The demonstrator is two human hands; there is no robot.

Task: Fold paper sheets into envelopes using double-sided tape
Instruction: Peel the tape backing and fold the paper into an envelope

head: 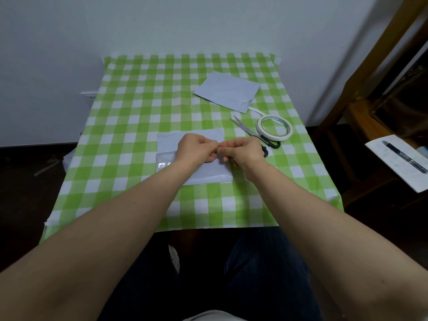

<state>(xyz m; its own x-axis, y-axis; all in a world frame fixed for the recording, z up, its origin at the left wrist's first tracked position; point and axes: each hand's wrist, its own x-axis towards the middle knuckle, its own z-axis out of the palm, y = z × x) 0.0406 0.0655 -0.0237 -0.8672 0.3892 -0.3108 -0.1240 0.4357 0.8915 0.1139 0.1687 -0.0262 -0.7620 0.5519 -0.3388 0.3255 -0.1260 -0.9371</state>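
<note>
A pale blue paper sheet (208,172) lies folded on the green checked tablecloth (143,93) in front of me. My left hand (196,149) and my right hand (243,151) meet over its middle, fingertips together, pinching something very small between them; what it is I cannot make out. A shiny clear plastic piece (163,162) lies on the sheet's left edge. A second pale blue folded sheet (228,90) rests at the back right. The white tape roll (274,127) lies to the right, a loose strip trailing from it.
Scissors (252,133) with black handles lie beside the tape roll, partly behind my right hand. A wooden shelf (379,107) stands to the right, and a paper with a pen (403,158) lies on a dark surface there. A white wall is behind the table.
</note>
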